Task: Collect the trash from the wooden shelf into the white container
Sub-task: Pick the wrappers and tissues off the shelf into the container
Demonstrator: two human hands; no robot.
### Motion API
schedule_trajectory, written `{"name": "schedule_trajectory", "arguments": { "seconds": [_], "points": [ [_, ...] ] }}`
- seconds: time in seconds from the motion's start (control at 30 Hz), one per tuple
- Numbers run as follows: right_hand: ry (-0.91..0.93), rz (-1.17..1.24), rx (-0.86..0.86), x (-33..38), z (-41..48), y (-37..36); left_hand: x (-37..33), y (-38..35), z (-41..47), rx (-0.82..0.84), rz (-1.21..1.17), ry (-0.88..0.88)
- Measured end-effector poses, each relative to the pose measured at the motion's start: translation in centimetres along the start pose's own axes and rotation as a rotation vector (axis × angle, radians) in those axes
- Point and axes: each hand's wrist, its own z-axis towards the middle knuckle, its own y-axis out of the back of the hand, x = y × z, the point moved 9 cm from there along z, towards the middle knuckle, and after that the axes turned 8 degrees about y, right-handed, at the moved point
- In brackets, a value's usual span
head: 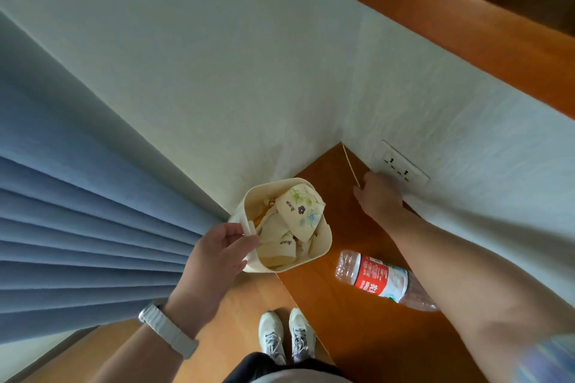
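Observation:
My left hand (pixel 217 253) grips the rim tab of the white container (pixel 320 246), held at the shelf's left edge. Inside it lie crumpled paper cups with flower prints (pixel 300 214). My right hand (pixel 378 196) reaches across the wooden shelf (pixel 326 298) to its back corner and pinches the near end of a thin wooden stick (pixel 350 165) that lies along the wall. An empty clear plastic bottle with a red and white label (pixel 376 278) lies on its side on the shelf, partly under my right forearm.
A white wall socket (pixel 404 166) sits just behind my right hand. Blue curtains (pixel 77 211) hang at the left. A higher wooden ledge (pixel 435 25) runs across the top right. My shoes (pixel 286 336) stand on the wooden floor below.

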Motion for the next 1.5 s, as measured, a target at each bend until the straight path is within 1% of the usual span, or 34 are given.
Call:
{"name": "schedule_trajectory", "arguments": {
  "seconds": [0.2,0.3,0.5,0.67,0.73,0.87,1.07,1.13,1.2,1.3,1.37,1.5],
  "points": [
    [-0.021,0.016,0.068,-0.7,0.9,-2.5,0.3,0.3,0.5,-0.026,0.002,0.019],
    [0.01,0.043,0.087,-0.6,0.9,-2.5,0.3,0.2,0.6,-0.02,0.011,0.022],
    [0.037,0.22,0.104,0.3,-1.3,-1.4,-0.1,-0.1,0.7,0.013,0.047,0.021],
    [-0.017,0.433,0.034,1.2,-4.6,1.7,-0.5,-0.1,0.8,0.024,0.093,0.009],
    [-0.007,0.461,0.006,2.0,-5.8,3.3,-0.7,0.1,0.7,0.029,0.11,-0.011],
    [0.02,0.517,-0.108,3.5,-8.0,7.5,-0.9,0.2,0.6,0.057,0.102,-0.034],
    [0.116,0.636,-0.451,5.5,-12.9,15.7,-0.9,0.5,1.2,0.08,0.071,-0.058],
    [0.157,0.703,-0.518,6.5,-14.6,17.6,-0.9,0.6,1.4,0.084,0.098,-0.086],
    [0.204,0.759,-0.541,7.7,-15.8,19.0,-1.0,0.7,1.5,0.082,0.115,-0.107],
    [0.29,0.759,-0.505,10.0,-16.4,19.5,-1.0,1.0,1.4,0.087,0.121,-0.117],
    [0.334,0.716,-0.422,11.7,-15.9,18.6,-1.0,1.2,1.3,0.092,0.129,-0.127],
    [0.355,0.677,-0.249,14.8,-13.9,15.7,-0.9,1.5,1.1,0.099,0.112,-0.126]
  ]
}}
